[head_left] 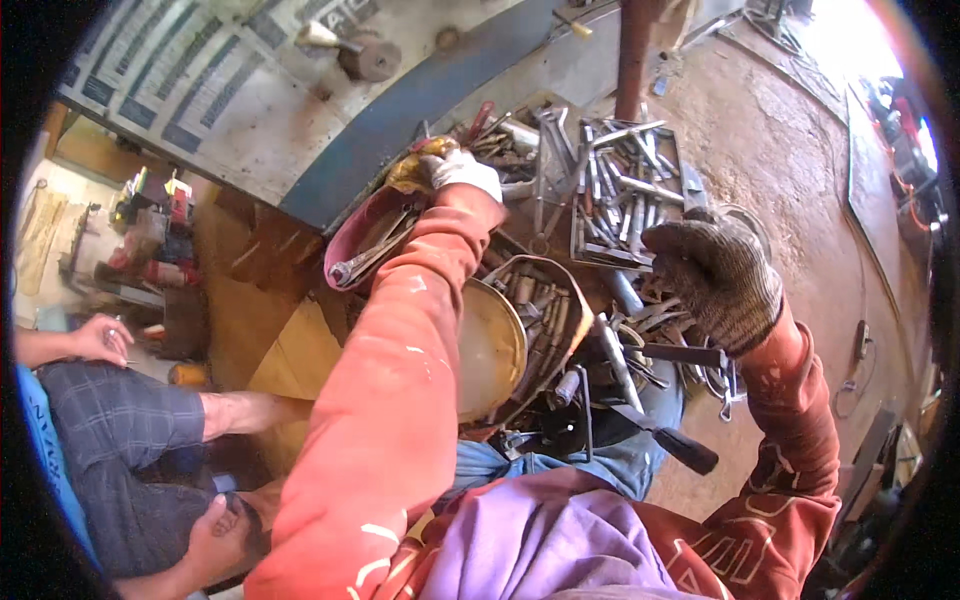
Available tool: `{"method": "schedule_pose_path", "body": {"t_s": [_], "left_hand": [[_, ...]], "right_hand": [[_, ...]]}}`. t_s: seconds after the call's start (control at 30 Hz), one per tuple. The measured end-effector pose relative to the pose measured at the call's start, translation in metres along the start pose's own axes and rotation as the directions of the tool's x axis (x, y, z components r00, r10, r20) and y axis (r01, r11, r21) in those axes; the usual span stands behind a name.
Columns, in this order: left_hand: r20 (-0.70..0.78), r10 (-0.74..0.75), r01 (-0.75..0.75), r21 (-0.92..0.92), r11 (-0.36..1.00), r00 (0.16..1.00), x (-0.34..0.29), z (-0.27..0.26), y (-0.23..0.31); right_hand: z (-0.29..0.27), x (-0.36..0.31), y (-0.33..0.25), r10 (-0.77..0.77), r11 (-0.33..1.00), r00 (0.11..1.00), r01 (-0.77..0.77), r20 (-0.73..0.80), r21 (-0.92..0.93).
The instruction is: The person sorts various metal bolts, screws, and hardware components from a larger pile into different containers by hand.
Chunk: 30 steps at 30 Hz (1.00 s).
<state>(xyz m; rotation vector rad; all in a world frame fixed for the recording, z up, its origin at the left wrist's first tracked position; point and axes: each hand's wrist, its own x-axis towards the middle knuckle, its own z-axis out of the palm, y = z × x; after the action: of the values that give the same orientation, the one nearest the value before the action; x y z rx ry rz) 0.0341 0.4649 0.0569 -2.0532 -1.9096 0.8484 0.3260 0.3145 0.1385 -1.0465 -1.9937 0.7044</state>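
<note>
Got the left hand [448,172], in a white and yellow glove, up at the far end of the reddish bin [368,220], just beside the blue-grey edge of the big panel [360,140]. Looks bunched at the fingers, but can't tell if gripping anything. Can see spanners [385,243] lying lengthwise in that bin. Got the right hand [718,272], in a grey knit glove, by the near right corner of the square tray [577,225], curled narrow at the fingers; can't tell if holding something. Can spot metal bars and sockets [650,190] heaped inside that tray, plus a round pan [490,345] nearer the lap, and a black-bristled brush [687,450] below the right hand. Also caught a co-worker [125,410] in checked shorts off left.
</note>
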Motion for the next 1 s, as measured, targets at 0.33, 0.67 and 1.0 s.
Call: {"method": "schedule_pose_path", "body": {"t_s": [0.33, 0.67, 1.0], "left_hand": [[-0.437, -0.096, -0.123, -0.446, 0.887, 0.894, -0.035, 0.026, -0.064], [-0.223, -0.171, -0.241, -0.965, -0.097, 0.96, -0.199, 0.019, -0.13], [-0.618, -0.268, -0.57, -0.786, 0.241, 0.739, -0.271, 0.022, -0.12]], "right_hand": [[-0.052, -0.133, -0.065, 0.09, 0.979, 0.949, -0.14, -0.301, -0.148], [-0.005, -0.161, -0.057, 0.417, 0.883, 0.862, -0.309, -0.289, 0.352], [0.079, -0.103, -0.094, 0.226, 0.865, 0.974, -0.215, 0.031, 0.454]]}}
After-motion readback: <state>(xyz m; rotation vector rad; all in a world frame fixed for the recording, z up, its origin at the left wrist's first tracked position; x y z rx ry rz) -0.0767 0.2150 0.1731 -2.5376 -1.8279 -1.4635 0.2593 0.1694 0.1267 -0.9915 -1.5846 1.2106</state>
